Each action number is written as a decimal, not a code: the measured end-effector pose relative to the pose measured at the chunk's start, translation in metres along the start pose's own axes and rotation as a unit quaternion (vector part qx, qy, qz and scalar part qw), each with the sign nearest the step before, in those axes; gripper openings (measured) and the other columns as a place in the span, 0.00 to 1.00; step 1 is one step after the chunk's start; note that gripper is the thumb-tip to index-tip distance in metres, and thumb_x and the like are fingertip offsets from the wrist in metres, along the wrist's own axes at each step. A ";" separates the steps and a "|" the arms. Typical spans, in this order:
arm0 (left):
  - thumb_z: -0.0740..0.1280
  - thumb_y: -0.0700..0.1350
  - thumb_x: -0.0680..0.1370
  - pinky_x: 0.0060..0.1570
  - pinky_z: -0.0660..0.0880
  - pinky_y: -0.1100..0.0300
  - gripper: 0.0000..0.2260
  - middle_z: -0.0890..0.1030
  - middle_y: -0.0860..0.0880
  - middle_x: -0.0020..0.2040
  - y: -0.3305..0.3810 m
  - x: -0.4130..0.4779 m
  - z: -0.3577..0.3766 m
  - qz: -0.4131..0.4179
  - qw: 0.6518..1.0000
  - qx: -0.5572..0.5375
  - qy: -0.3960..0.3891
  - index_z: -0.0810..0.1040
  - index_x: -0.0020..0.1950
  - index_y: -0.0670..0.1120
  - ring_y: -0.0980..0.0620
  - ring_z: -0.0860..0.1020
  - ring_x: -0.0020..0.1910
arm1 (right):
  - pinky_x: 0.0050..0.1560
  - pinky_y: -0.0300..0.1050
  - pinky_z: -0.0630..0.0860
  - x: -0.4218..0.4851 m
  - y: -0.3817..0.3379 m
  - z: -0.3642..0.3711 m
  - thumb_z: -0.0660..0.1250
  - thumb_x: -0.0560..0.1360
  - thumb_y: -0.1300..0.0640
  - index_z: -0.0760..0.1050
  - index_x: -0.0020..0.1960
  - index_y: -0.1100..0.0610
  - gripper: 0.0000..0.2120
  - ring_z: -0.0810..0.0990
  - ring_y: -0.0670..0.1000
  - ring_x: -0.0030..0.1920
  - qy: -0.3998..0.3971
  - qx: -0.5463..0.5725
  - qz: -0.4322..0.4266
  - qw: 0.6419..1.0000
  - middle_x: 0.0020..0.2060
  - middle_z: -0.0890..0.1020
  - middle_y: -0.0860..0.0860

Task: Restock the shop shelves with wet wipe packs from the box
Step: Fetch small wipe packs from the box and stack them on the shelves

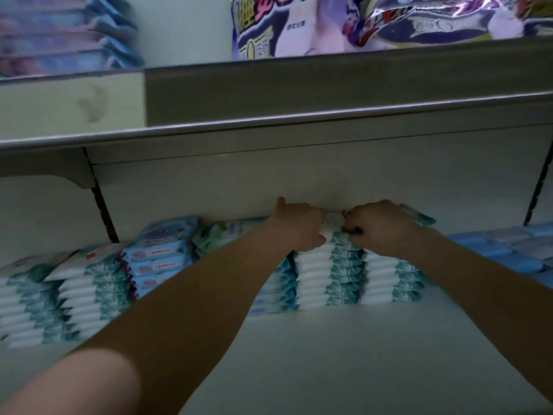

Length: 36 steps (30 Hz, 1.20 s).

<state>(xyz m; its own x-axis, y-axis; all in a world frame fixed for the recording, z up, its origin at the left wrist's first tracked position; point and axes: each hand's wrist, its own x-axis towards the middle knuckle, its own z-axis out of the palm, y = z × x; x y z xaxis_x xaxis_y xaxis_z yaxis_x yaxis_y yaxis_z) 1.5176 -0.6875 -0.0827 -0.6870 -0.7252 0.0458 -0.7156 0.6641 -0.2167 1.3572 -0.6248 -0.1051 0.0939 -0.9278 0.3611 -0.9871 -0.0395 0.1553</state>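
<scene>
Both bare forearms reach in from the bottom of my feed, over the bare front of the lower shelf (pixel 344 354). The left hand (pixel 300 230) and right hand (pixel 381 226) meet on top of the middle stack (pixel 327 277) of white-and-teal wet wipe packs. The fingers of both hands are curled onto the top pack (pixel 332 224). The left grips its left end and the right pinches further along, with the pack's teal end poking out past the right hand. The pack sits at the top of the stack, close to the back panel (pixel 209 190); I can't tell if it lies fully flat. A matching right stack (pixel 392 280) touches the middle one. Left of my left arm are blue packs with pink labels (pixel 157 262), a green-and-white pack (pixel 221 232) behind them, and more white-and-teal stacks (pixel 89 292). At far right are plain blue packs (pixel 505 250). Above runs the upper shelf edge (pixel 269 130). On it stand shiny printed bags (pixel 389 22) and a blurred pink-and-blue pile (pixel 59 34).
</scene>
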 end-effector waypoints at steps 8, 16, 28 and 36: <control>0.60 0.53 0.81 0.47 0.70 0.58 0.17 0.78 0.45 0.61 0.025 0.016 0.014 0.004 0.999 -0.005 0.048 0.72 0.68 0.49 0.46 0.76 0.58 | 0.39 0.46 0.66 -0.014 0.011 0.005 0.58 0.77 0.56 0.79 0.41 0.59 0.14 0.76 0.56 0.42 0.081 0.103 -0.061 0.989 0.42 0.79 0.56; 0.60 0.52 0.82 0.57 0.68 0.58 0.24 0.69 0.43 0.69 0.026 0.015 0.014 0.001 0.999 -0.016 0.028 0.60 0.77 0.51 0.45 0.70 0.65 | 0.55 0.40 0.71 -0.029 -0.049 0.062 0.58 0.81 0.47 0.75 0.64 0.55 0.18 0.77 0.51 0.56 -0.355 0.285 -0.050 0.889 0.59 0.79 0.52; 0.65 0.54 0.79 0.47 0.69 0.55 0.33 0.68 0.42 0.67 0.024 0.006 0.023 -0.023 0.997 0.065 0.024 0.54 0.78 0.48 0.43 0.72 0.61 | 0.40 0.41 0.66 -0.012 -0.053 0.073 0.55 0.81 0.50 0.67 0.34 0.51 0.18 0.72 0.50 0.47 -0.285 0.249 -0.044 0.925 0.37 0.71 0.48; 0.65 0.54 0.79 0.58 0.68 0.52 0.36 0.64 0.42 0.71 0.024 0.003 0.022 -0.041 0.998 0.046 0.007 0.48 0.80 0.50 0.42 0.67 0.67 | 0.64 0.40 0.67 -0.023 -0.034 0.048 0.58 0.80 0.49 0.71 0.69 0.53 0.19 0.70 0.51 0.67 -0.249 0.268 -0.038 0.930 0.69 0.71 0.50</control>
<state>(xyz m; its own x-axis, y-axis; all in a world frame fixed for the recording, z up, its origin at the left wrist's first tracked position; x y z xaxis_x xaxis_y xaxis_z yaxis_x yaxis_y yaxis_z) 1.5010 -0.6778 -0.1090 -0.6287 -0.7734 0.0814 -0.7554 0.5825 -0.3002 1.3821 -0.6199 -0.1630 0.2263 -0.9662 -0.1235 -0.9154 -0.1677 -0.3660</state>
